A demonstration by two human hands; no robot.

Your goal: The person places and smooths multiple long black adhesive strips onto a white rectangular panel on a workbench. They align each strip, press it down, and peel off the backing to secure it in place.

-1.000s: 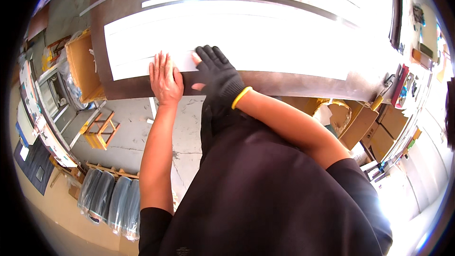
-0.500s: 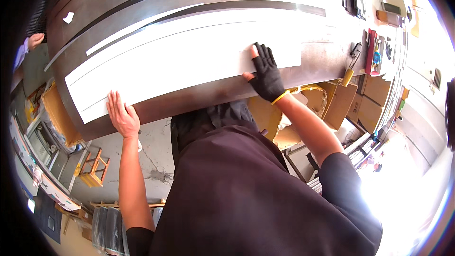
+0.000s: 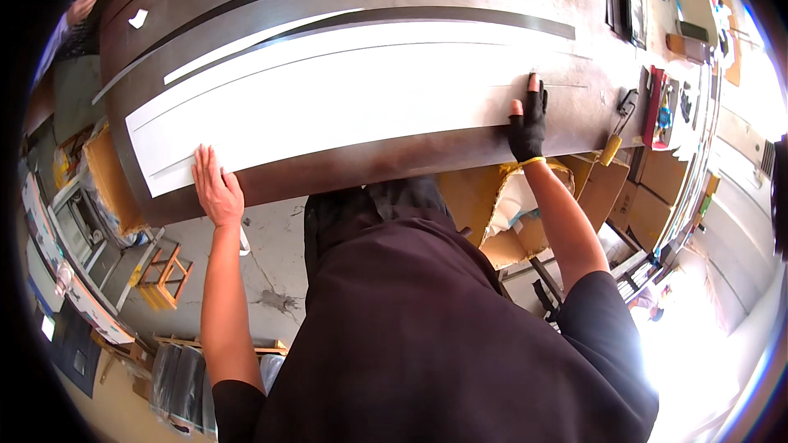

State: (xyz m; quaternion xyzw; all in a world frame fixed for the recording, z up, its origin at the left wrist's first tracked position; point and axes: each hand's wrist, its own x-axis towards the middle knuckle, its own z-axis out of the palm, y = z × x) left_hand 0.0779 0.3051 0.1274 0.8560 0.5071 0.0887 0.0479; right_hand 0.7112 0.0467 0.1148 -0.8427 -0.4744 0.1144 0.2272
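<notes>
A long white sheet (image 3: 328, 98), with a line running lengthwise near its far edge, lies on a dark table (image 3: 369, 152). My bare left hand (image 3: 217, 189) rests on the sheet's near edge towards its left end, fingers stretched out and flat. At the sheet's right end is my right hand (image 3: 529, 127), in a black glove with bare fingertips and a yellow cuff. Its fingers point away from me, thumb apart, and I see nothing held. Just beyond the sheet lies a long dark strip (image 3: 460, 14), with a narrow white strip (image 3: 246, 47) beside it at the left.
A roller with a yellow cylinder (image 3: 610, 150) sits at the table's right edge, near a red tray (image 3: 654, 107). Cardboard boxes (image 3: 657, 201) stand below. Another person's hand (image 3: 82, 6) shows at far left. A wooden stool (image 3: 164, 279) stands on the floor.
My right hand has slid right, from on the sheet to its right end. My left hand stays near the sheet's left end. The other person's hand has moved up in view.
</notes>
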